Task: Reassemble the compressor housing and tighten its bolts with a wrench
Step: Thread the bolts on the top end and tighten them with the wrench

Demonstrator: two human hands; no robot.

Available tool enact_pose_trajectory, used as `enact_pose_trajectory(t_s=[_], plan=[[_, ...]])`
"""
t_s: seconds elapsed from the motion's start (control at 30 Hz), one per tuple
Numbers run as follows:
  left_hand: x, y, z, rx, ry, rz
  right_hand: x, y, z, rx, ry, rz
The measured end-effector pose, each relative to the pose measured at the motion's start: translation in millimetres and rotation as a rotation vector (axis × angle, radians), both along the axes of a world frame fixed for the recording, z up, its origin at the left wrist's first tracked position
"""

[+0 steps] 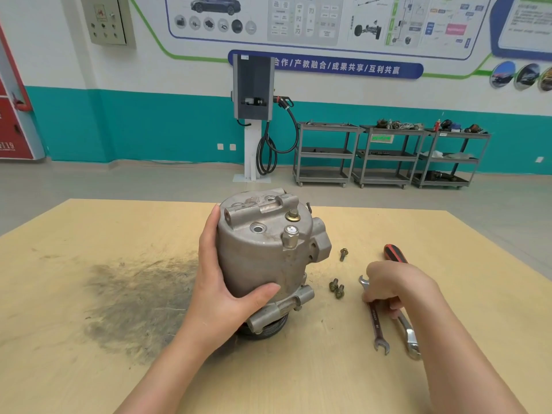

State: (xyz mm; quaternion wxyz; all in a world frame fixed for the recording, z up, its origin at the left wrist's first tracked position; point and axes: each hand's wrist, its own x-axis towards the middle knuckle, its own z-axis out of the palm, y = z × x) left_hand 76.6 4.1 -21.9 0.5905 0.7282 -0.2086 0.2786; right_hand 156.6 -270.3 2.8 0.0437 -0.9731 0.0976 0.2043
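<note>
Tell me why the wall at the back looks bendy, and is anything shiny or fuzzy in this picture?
In the head view, the wide lens curves the teal wall stripe and the table edge; the wall posters are too soft to read; soft light glints on the wrenches and on the compressor housing, which casts only a faint shadow.

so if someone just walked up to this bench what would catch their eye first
Most likely the grey compressor housing standing mid-table, with the left hand wrapped round its side. Just right of it the right hand grips a wrench on the table, with three loose bolts lying between hand and housing. A dark greasy smear stains the wood to the left.
</note>
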Motion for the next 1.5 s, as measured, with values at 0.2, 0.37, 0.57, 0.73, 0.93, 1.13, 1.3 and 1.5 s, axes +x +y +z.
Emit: enact_pose_trajectory(t_s=[0.2, 0.37, 0.57, 0.73, 0.93, 1.13, 1.3, 1.5], plan=[[0, 0, 0, -0.015, 0.004, -0.011, 2, 5, -8, 0.037, -0.046, -0.021], [1, 0, -1, -0.01, 0.006, -0.006, 5, 4, -12, 0.163, -0.125, -0.107], [0, -1, -1, -0.009, 0.006, 0.002, 4, -6, 7, 0.305, -0.279, -0.131], [0, -1, -1, -0.012, 0.006, 0.001, -14, -12, 52, 0.855, -0.645, -0.193], [0, -1, -1, -0.014, 0.001, -0.004, -41, 9, 87, 1.784, -0.74, -0.205], [0, -1, 0, -0.012, 0.011, -0.001, -44, 34, 90, 2.1, -0.581, -0.286], [0, -1, 0, -0.013, 0.012, -0.003, -42, 58, 85, 2.133, -0.603, -0.331], [0, -1, 0, -0.013, 0.01, -0.002, -42, 67, 83, 2.118, -0.594, -0.311]])
